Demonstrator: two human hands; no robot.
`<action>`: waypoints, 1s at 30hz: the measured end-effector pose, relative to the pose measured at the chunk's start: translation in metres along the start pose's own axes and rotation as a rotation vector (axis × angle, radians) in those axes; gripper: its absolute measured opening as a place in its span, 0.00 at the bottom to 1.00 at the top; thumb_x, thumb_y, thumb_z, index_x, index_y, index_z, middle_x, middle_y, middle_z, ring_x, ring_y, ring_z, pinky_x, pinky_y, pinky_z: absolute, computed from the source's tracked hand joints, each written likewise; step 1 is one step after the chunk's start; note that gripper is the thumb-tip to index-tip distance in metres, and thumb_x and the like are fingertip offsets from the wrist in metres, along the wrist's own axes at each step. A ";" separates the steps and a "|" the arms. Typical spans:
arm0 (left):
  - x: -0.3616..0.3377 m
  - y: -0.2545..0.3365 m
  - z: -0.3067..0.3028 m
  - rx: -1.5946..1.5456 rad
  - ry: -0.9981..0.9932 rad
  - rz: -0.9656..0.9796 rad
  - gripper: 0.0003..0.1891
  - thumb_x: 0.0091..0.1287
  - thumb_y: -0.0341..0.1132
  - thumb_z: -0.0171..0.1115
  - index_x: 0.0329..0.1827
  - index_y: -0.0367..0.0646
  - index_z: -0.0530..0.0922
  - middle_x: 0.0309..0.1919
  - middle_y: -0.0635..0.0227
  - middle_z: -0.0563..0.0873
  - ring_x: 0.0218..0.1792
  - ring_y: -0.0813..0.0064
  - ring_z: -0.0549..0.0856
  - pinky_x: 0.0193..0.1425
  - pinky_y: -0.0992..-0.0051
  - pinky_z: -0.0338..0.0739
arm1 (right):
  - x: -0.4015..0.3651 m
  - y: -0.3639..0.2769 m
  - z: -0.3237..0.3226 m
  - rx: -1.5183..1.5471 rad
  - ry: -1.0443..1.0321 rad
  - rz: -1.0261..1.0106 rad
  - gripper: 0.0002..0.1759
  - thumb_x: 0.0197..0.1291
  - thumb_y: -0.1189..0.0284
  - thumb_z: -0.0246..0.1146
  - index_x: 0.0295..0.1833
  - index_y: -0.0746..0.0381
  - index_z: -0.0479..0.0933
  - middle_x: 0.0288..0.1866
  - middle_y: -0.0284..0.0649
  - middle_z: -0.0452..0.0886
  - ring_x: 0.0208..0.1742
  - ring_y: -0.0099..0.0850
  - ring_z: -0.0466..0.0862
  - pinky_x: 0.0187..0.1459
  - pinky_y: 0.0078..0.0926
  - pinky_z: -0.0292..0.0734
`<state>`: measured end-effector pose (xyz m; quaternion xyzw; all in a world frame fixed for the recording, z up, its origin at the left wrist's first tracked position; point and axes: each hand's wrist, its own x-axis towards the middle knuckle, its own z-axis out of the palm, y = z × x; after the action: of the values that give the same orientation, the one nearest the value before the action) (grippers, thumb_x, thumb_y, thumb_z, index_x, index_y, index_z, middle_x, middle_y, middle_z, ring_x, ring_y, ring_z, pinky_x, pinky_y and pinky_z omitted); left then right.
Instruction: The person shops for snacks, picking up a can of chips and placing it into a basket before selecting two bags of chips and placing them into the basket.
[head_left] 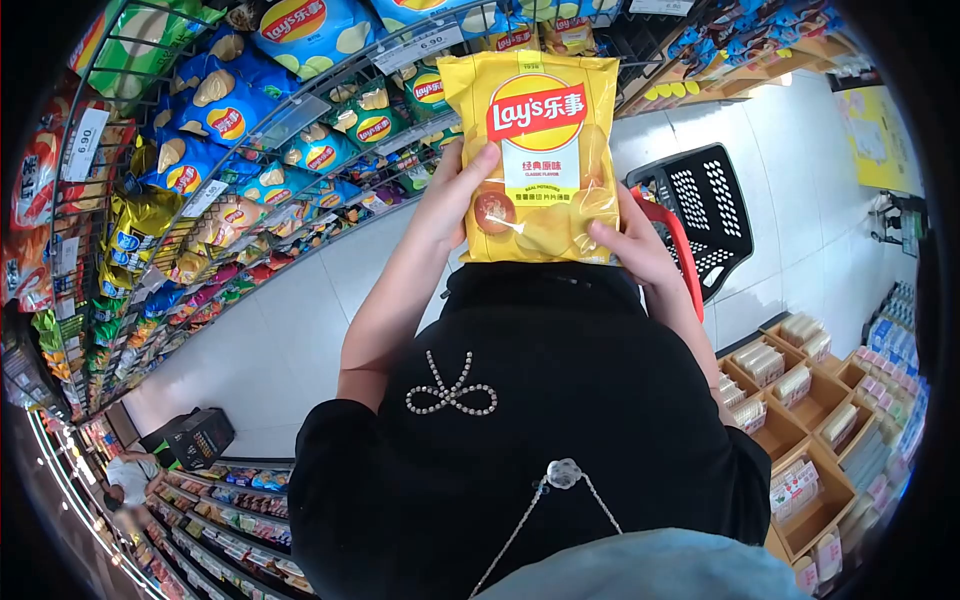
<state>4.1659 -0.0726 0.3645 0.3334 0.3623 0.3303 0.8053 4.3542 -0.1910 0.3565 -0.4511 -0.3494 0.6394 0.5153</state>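
Note:
A yellow bag of Lay's chips (pixel 545 205) is held upright in front of my body, its printed front facing me. My left hand (pixel 465 195) grips its left edge, thumb on the front and fingers behind. On the lower right edge, my right hand (pixel 638 240) holds it the same way, with its fingers hidden behind the bag. A black shopping basket (pixel 738 245) is beside my right forearm, and its red handle (pixel 682 250) passes close by that arm.
Wire shelves with blue Lay's bags (pixel 225 115) and other snacks run along the left. Wooden bins (pixel 815 405) of packaged goods stand at the right. A person (pixel 132 478) is far off at the lower left, near a dark box (pixel 200 437). Pale floor tiles (pixel 330 300) lie between.

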 end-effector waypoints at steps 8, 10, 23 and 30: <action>0.005 0.002 -0.008 -0.043 0.023 -0.018 0.28 0.60 0.40 0.60 0.59 0.35 0.61 0.51 0.58 0.75 0.51 0.69 0.77 0.51 0.72 0.74 | -0.004 -0.002 -0.001 -0.040 -0.093 -0.017 0.35 0.53 0.71 0.64 0.63 0.69 0.55 0.55 0.39 0.70 0.55 0.24 0.71 0.54 0.22 0.67; 0.006 0.001 -0.011 -0.027 0.044 -0.012 0.27 0.62 0.40 0.57 0.59 0.36 0.61 0.51 0.58 0.75 0.51 0.69 0.77 0.51 0.72 0.74 | -0.005 -0.002 -0.007 -0.013 -0.113 0.115 0.30 0.56 0.69 0.61 0.61 0.68 0.58 0.53 0.38 0.72 0.53 0.21 0.72 0.49 0.19 0.71; 0.019 -0.022 -0.018 -0.294 -0.119 -0.352 0.26 0.66 0.48 0.49 0.60 0.40 0.61 0.55 0.56 0.73 0.54 0.62 0.75 0.54 0.63 0.74 | -0.006 -0.005 -0.008 -0.138 0.027 0.283 0.19 0.64 0.63 0.49 0.50 0.69 0.66 0.39 0.42 0.77 0.30 0.27 0.82 0.32 0.18 0.78; 0.014 -0.009 -0.012 -0.255 -0.109 -0.350 0.25 0.65 0.47 0.50 0.60 0.41 0.63 0.55 0.58 0.73 0.55 0.64 0.74 0.57 0.65 0.71 | -0.009 0.000 -0.011 -0.198 -0.037 0.215 0.17 0.63 0.67 0.53 0.49 0.70 0.67 0.39 0.41 0.77 0.31 0.26 0.81 0.34 0.17 0.77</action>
<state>4.1661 -0.0630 0.3459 0.1780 0.3258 0.2100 0.9044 4.3650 -0.1999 0.3551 -0.5228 -0.3699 0.6614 0.3904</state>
